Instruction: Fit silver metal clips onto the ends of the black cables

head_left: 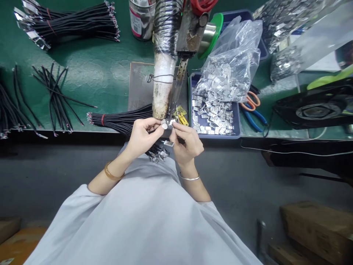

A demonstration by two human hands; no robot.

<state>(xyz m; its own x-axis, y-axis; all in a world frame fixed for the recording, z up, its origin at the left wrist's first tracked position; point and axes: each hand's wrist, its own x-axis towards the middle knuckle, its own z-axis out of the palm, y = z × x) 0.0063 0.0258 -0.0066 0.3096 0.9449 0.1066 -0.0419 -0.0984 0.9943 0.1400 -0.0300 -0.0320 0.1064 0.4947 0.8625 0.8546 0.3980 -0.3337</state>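
Observation:
In the head view my left hand [145, 136] is closed in a pinch beside the soldering iron [180, 68]. Whitish coverings show at its fingertips, and what they hold is too small to make out. My right hand [188, 142] pinches a small metal connector [172, 122] close to the iron's tip. Just below those fingers lies another metal connector [168, 143]. A bundle of black cables [118, 120], tied with a red band, passes under my left hand; its metal-plugged ends [157, 154] hang over the table edge.
A fume hose [162, 81] comes down beside the iron. At right is a blue tray [215, 135] of metal connectors under a plastic bag [234, 55]. Orange-and-blue pliers [256, 117] and a black fan [317, 106] lie beyond. More black cables [77, 25] lie at left.

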